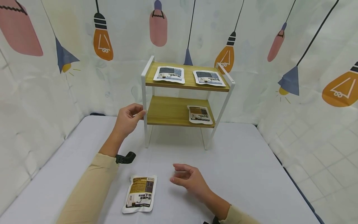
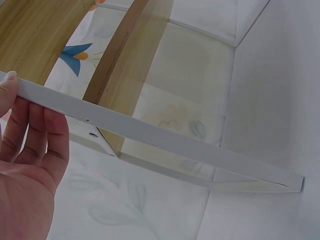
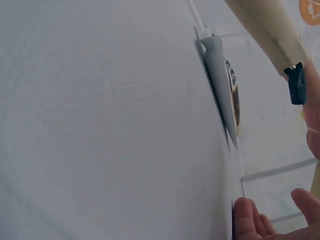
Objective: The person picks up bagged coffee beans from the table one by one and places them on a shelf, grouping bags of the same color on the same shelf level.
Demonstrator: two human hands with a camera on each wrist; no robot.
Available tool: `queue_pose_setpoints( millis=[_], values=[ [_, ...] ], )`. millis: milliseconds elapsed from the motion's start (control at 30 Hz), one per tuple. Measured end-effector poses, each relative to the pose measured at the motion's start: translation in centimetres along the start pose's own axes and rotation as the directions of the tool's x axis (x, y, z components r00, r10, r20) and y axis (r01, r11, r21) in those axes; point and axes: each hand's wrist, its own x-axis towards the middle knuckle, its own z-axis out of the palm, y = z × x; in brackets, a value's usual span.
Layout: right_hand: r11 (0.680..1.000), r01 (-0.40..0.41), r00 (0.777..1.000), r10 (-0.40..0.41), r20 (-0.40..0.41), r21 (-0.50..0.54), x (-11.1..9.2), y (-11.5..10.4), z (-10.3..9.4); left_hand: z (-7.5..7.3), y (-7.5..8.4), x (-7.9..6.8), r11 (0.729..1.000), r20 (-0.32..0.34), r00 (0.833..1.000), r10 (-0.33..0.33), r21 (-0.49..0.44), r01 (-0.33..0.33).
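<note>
My left hand (image 1: 128, 119) pinches the left white upright of a two-tier shelf rack (image 1: 167, 110). In the left wrist view, the thumb lies on one side of the white frame bar (image 2: 150, 132) and the fingers on the other. My right hand (image 1: 193, 183) hovers low over the table with its fingers loosely bent, holding nothing. To its left a brown-and-white printed pouch (image 1: 140, 194) lies flat, seen edge-on in the right wrist view. Two blue-and-white pouches, one left (image 1: 169, 74) and one right (image 1: 209, 78), lie on the top board. Another brown pouch (image 1: 199, 114) rests on the lower board's right side.
The rack stands towards the back of a table with a white cover (image 1: 237, 174). Fabric walls (image 1: 126, 81) printed with hanging lamps and bulbs enclose the table at the back and both sides. A black band (image 1: 126, 158) sits on my left wrist.
</note>
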Motion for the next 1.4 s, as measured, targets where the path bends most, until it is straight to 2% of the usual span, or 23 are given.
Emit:
queue_pose_setpoints(
  millis=[133, 433, 700, 1000, 1400],
  values=[
    [1.000, -0.015, 1.000, 0.015, 0.012, -0.001, -0.3, -0.1, 0.9, 0.0, 0.0, 0.0, 1.000, -0.002, 1.000, 0.001, 0.000, -0.001],
    [0.994, 0.019, 0.999, -0.016, 0.029, -0.111, -0.6, -0.4, 2.9, 0.0, -0.1, 0.0, 1.000, 0.000, 1.000, -0.003, -0.008, 0.003],
    [0.970, 0.035, 0.999, -0.030, 0.025, -0.240, -0.4, -1.0, 5.1, 0.0, -0.2, 0.0, 1.000, -0.002, 1.000, 0.014, -0.002, -0.014],
    [0.942, 0.035, 0.999, -0.028, 0.026, -0.334, 0.1, -1.4, 6.2, 0.2, -0.1, 0.1, 1.000, 0.000, 1.000, 0.020, -0.019, -0.020],
    [0.900, -0.059, 0.997, 0.071, 0.010, -0.432, 0.5, -2.5, 8.0, -0.1, -0.3, 0.1, 1.000, 0.001, 1.000, 0.026, -0.016, -0.026]
  ],
)
